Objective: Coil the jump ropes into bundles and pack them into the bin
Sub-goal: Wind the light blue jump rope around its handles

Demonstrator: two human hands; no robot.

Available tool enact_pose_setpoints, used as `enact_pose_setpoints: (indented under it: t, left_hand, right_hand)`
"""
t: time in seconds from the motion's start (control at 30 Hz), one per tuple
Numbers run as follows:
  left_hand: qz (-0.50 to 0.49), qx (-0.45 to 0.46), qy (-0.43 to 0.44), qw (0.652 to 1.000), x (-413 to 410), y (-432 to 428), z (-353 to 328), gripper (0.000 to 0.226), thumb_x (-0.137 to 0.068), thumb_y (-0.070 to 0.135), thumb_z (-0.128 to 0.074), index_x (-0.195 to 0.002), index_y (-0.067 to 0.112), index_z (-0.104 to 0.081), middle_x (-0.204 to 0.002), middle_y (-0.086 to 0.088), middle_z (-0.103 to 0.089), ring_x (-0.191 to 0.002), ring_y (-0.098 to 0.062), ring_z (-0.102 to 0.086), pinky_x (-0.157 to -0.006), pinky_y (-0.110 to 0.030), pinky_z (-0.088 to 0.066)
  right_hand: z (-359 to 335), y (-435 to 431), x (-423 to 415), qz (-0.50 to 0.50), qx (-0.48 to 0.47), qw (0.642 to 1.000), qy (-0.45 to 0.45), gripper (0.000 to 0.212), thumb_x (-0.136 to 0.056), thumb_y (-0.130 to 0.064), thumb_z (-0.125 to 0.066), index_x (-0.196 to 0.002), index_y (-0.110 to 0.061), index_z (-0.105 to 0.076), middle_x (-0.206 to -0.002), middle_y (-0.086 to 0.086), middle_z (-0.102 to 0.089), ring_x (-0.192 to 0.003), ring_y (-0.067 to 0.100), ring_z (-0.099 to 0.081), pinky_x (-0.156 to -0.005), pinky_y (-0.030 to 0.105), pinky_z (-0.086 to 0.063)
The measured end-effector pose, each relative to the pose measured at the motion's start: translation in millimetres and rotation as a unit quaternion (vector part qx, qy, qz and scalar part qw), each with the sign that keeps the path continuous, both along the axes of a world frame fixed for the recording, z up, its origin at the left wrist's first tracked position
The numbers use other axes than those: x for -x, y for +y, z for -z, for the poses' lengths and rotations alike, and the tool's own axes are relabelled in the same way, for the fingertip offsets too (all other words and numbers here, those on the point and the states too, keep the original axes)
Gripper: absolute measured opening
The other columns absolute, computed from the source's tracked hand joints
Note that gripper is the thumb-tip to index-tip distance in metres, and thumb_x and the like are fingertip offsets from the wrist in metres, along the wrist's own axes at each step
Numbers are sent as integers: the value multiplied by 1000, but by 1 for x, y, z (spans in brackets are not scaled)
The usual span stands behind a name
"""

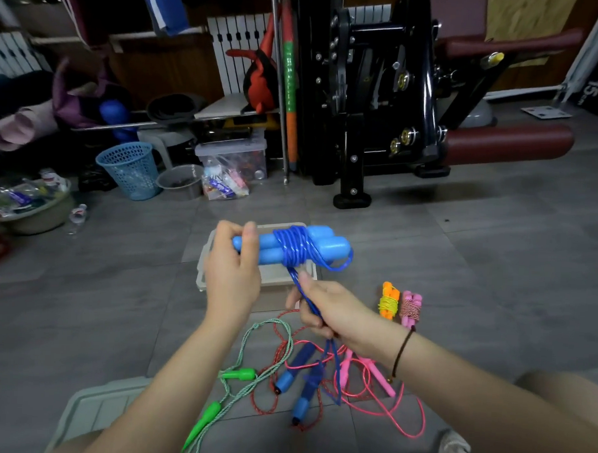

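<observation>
My left hand (pixel 232 269) grips the two light-blue handles (pixel 324 248) of a blue jump rope side by side, above the pale bin (pixel 203 256). Several turns of blue cord (pixel 295 246) wrap the handles' middle. My right hand (pixel 328 311) pinches the loose blue cord below them, and its tail hangs down to the floor. Two wound bundles, an orange one (pixel 389 301) and a pink one (pixel 410 308), lie right of the bin. Loose on the floor near me are a green-handled rope (pixel 239 374), a dark-blue-handled red rope (pixel 300 360) and a pink rope (pixel 369 397).
A pale bin lid (pixel 91 405) lies at the lower left. Farther back stand a blue mesh basket (pixel 130 169), a clear storage box (pixel 232 158), a basin of clutter (pixel 27 207) and a black exercise machine (pixel 382 93). The floor is grey tile.
</observation>
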State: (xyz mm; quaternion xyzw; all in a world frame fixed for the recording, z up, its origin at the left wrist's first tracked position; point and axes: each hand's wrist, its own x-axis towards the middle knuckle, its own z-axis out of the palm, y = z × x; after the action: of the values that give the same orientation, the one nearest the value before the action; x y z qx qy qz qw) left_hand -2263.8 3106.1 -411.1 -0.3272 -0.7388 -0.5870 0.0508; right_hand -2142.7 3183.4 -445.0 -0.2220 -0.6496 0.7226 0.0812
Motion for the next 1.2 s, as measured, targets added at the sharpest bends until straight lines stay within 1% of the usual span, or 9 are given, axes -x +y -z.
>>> enact_pose_setpoints:
  t: [0.17,0.3,0.4,0.5,0.63,0.8,0.9,1.07,1.2]
  left_hand:
    - [-41,131,134,981,38,2,5,23,-97,29,-48,-86,8,-47,-73,-17,-62,-71,-42,-57,-59,-38,-32]
    - [67,241,278,928,31,9,22,40,-89,43,-37,-80,7,-52,-55,-17,-60,-49,-38,-58,-43,-32,-36]
    - [142,253,264,920,22,13,28,36,-83,55,-24,-84,22,-39,-65,-18,-62,-64,-41,-59,-53,-40,-45]
    - [190,235,248,920,18,13,31,35,-81,59,-18,-81,25,-28,-62,-11,-52,-69,-40,-54,-57,-40,-38]
    - [275,184,209,920,4,12,24,31,-88,54,-24,-68,30,-25,-52,2,-33,-56,-24,-41,-56,-38,-30]
    - [328,64,61,941,-17,4,9,36,-92,43,-31,-68,19,-42,-61,-3,-48,-57,-12,-43,-56,-31,-37]
    - [291,18,46,955,-21,1,-2,46,-93,42,-31,-70,5,-47,-71,-7,-55,-60,-14,-48,-60,-34,-41]
    - [251,-18,51,967,-29,1,-12,39,-95,31,-33,-68,6,-46,-69,15,-60,-61,2,-50,-58,-11,-36]
    - [166,-87,-77,979,-28,7,-23,36,-99,13,-30,-66,11,-44,-61,10,-57,-53,1,-44,-49,-16,-36]
  right_hand:
    - [-23,7,-11,-96,-224,969,-23,23,-98,-24,-46,-91,-12,-64,-49,-6,-44,-33,4,-38,-39,15,-32]
    - [-31,36,-18,-30,-457,889,-24,24,-88,-37,-62,-71,-22,-70,-51,-6,-56,-49,6,-48,-52,21,-38]
    - [-27,54,-19,16,-537,842,-52,37,-80,-58,-55,-72,-24,-67,-58,2,-60,-57,14,-53,-60,38,-47]
    - [-23,61,-16,40,-509,859,-25,45,-74,-66,-48,-72,-24,-66,-60,-1,-62,-59,11,-55,-61,36,-47]
    - [-20,63,-12,40,-441,896,21,23,-84,-39,-66,-65,-26,-66,-59,-5,-64,-57,0,-52,-62,26,-43]
    - [-32,60,-15,-7,-260,963,66,35,-90,-21,-60,-55,-21,-57,-44,-11,-48,-47,-2,-41,-51,13,-33]
    - [-38,61,-20,-12,-177,978,108,37,-88,-31,-59,-54,-15,-56,-49,-7,-45,-47,2,-37,-46,16,-30]
    - [-44,65,-21,-19,-116,989,85,38,-83,-40,-62,-58,-12,-59,-54,5,-46,-47,10,-39,-47,21,-32]
    - [-39,63,-20,71,-26,997,13,31,-97,-2,-40,-69,-11,-48,-37,-9,-52,-34,1,-49,-41,18,-40]
